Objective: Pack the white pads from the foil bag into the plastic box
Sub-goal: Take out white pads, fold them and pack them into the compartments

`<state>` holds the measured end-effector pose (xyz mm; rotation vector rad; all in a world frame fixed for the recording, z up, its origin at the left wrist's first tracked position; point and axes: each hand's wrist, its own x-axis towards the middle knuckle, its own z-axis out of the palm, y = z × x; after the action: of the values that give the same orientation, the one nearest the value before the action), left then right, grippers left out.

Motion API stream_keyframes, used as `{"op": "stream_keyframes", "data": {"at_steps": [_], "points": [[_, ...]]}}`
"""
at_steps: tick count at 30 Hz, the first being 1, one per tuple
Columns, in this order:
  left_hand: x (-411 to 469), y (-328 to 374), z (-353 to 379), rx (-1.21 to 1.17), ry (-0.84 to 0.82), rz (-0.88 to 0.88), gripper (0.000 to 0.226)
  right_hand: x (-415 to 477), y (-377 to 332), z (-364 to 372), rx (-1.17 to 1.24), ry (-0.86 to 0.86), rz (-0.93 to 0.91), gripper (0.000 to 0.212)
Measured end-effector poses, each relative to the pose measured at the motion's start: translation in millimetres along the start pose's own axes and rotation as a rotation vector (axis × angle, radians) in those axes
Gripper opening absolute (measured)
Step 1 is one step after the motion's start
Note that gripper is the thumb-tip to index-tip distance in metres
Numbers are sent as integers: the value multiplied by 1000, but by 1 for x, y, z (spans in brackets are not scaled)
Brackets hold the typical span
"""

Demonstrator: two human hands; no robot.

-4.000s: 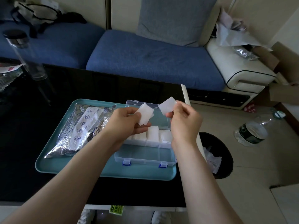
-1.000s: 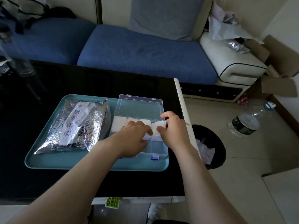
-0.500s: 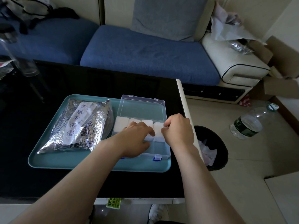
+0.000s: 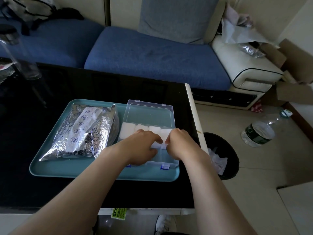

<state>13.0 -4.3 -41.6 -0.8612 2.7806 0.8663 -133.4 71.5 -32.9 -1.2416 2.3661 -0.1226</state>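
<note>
The clear plastic box (image 4: 170, 162) lies open on the teal tray (image 4: 50, 168), its lid (image 4: 149, 114) folded back. A row of white pads (image 4: 128, 131) fills the box's far compartments. My left hand (image 4: 144, 147) and my right hand (image 4: 182, 145) are both down inside the box, fingertips meeting over a white pad (image 4: 158, 146) in the near row. The left thumb and fingers pinch that pad, while the right fingers curl down onto its right edge. The foil bag (image 4: 81, 133) lies on the tray to the left of the box.
The tray sits on a black table whose white right edge (image 4: 194, 116) runs just beside the box. A black waste bin (image 4: 227, 150) and a plastic water bottle (image 4: 259, 133) are on the floor to the right. A clear glass bottle (image 4: 25, 65) stands at the table's far left.
Four seconds ago each hand held a pad up above the box. Both hands have since come down into the box and now work together at the near row.
</note>
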Motion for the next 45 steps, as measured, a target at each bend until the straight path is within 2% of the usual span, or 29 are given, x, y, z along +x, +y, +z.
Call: {"op": "stream_keyframes", "data": {"at_steps": [4,8,12,15,17,19,20,21,25,30,37,40,45], "points": [[0,0,-2,4,49,-16,41,-5,-6,-3,-5,-29,12,14],[-2,4,-8,-51,213,-5,33,-11,-15,-9,108,81,50,35],[-9,-8,-16,-101,472,-81,30,-14,-29,-13,164,196,0,12],[-16,-20,-25,64,627,-243,27,-18,-42,-12,214,246,-79,14],[-20,-29,-29,179,686,-420,37,-19,-53,-9,255,252,-140,18],[-25,-38,-30,207,734,-542,45,-19,-63,-4,317,242,-195,24],[-26,-42,-29,179,756,-580,41,-18,-67,0,348,240,-222,27],[-29,-44,-30,138,758,-617,38,-18,-72,2,369,238,-247,29],[-35,-63,-41,-114,591,-757,50,-20,-97,19,368,233,-316,34],[-44,-77,-48,-192,635,-704,18,-27,-133,34,376,223,-425,31],[-54,-84,-55,-266,676,-656,6,-13,-151,52,479,135,-288,25],[-59,-87,-60,-304,661,-668,18,-3,-150,59,505,128,-215,25],[-68,-88,-63,-313,644,-664,24,13,-156,74,479,189,-205,14]]}}
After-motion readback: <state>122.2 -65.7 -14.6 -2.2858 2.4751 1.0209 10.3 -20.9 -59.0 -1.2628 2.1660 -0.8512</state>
